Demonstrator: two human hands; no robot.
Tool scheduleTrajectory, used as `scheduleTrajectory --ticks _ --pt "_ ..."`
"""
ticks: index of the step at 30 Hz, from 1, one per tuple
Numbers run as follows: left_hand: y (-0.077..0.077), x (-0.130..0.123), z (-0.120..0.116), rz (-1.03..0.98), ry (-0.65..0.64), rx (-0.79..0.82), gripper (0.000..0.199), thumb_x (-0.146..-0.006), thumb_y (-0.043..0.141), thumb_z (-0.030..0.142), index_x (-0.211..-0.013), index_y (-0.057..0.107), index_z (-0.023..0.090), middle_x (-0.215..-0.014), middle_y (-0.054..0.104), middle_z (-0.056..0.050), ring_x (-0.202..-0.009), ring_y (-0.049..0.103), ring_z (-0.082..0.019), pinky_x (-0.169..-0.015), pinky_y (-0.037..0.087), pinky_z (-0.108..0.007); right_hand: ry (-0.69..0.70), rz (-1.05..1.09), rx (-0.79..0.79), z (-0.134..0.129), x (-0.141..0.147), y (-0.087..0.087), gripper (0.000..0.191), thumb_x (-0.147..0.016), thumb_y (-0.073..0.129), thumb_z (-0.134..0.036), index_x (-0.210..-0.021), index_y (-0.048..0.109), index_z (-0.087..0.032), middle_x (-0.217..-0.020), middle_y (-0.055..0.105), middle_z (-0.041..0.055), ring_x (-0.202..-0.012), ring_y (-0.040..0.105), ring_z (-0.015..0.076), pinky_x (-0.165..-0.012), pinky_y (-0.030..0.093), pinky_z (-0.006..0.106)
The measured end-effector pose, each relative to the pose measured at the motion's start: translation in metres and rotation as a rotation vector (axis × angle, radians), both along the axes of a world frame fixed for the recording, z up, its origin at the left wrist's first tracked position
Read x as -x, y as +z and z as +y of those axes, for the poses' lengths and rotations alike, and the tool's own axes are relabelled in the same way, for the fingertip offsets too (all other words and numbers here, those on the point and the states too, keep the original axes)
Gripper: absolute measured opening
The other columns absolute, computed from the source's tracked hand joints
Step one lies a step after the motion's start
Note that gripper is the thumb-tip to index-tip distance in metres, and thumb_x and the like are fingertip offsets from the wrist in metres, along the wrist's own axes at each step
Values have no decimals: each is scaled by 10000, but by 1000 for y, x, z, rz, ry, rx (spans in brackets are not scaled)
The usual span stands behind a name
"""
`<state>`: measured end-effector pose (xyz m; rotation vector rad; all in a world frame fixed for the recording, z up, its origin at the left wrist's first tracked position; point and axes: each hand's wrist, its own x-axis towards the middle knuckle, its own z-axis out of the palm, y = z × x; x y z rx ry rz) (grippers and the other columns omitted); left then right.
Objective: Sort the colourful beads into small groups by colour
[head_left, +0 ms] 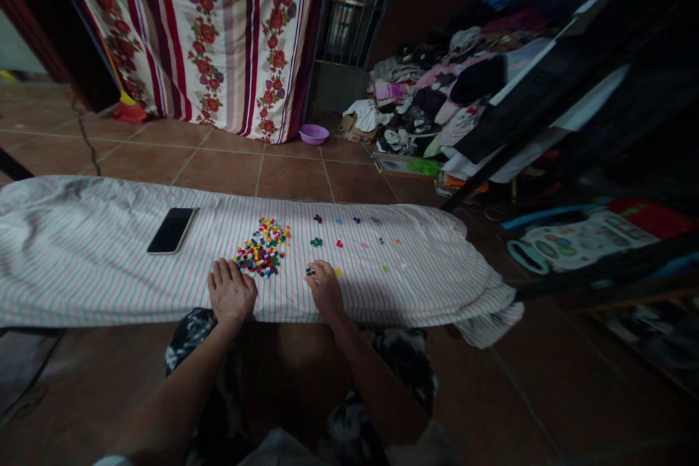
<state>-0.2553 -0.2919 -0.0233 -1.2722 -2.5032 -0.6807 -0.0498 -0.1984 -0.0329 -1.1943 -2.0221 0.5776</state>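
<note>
My left hand (pixel 232 293) rests palm down on the striped cloth with its fingers stretched out, beside the near left edge of a mixed pile of small coloured beads (pixel 266 251). To the right of the pile, my right hand (pixel 326 290) has its fingers bent together at a small group of dark beads (pixel 311 272). What sits between those fingertips is too small to make out. Around it lie small single-colour groups: green beads (pixel 317 242), red beads (pixel 339 243), dark brown beads (pixel 317 218) and yellow beads (pixel 338 272), partly behind the hand.
A phone (pixel 171 231) lies on the striped cloth (pixel 98 255) at left. Further right are more small groups, such as lime-green beads (pixel 385 269). Beyond, on the tiled floor, stand a purple basin (pixel 314 134) and a heap of clothes (pixel 431 95). A floral curtain (pixel 229 29) hangs behind.
</note>
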Motion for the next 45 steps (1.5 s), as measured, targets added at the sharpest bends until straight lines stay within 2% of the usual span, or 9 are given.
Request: scheduleTrajectory --ticks 8,16,25,33,38,45 --pt "-1 0 -1 -27 -1 -11 604 -839 346 313 -1310 470 -44 -1402 432 -277 -1381 318 -342 -1136 231 -512 -9 5 -36 4 3 0 206 -814 518 -167 -951 667 -201 -1045 609 91 -999 577 213 -928 485 386" --pt "0 0 0 -25 -8 -28 601 -837 359 314 -1309 470 -40 -1401 431 -280 -1380 317 -349 -1129 241 -518 -10 -43 -73 5 5 0 261 -831 531 -198 -1058 660 -190 -1072 598 101 -1027 555 229 -935 471 396" --pt "1 -1 0 -45 0 -18 604 -834 345 310 -1318 464 -33 -1407 430 -271 -1385 313 -340 -1136 230 -515 12 -74 -86 10 8 0 169 -844 510 -165 -896 666 -201 -953 620 76 -942 561 208 -870 464 357" --pt "2 -1 0 -36 -7 -23 604 -840 339 313 -1310 464 -45 -1399 430 -289 -1382 317 -348 -1125 246 -524 -39 -147 -90 10 11 4 121 -860 531 -183 -894 647 -184 -960 620 83 -964 548 216 -869 443 346" --pt "4 -2 0 -69 -7 -27 602 -831 358 307 -1330 454 -15 -1412 423 -275 -1391 305 -342 -1118 247 -541 -39 -212 -65 13 12 5 94 -857 569 -201 -875 660 -186 -950 622 85 -958 546 220 -864 439 341" --pt "3 -1 0 -61 -8 -9 613 -827 356 304 -1325 449 -42 -1410 415 -289 -1392 299 -349 -1125 242 -536 -28 -205 -86 13 10 5 143 -856 577 -220 -963 665 -186 -974 627 87 -961 556 220 -876 447 345"
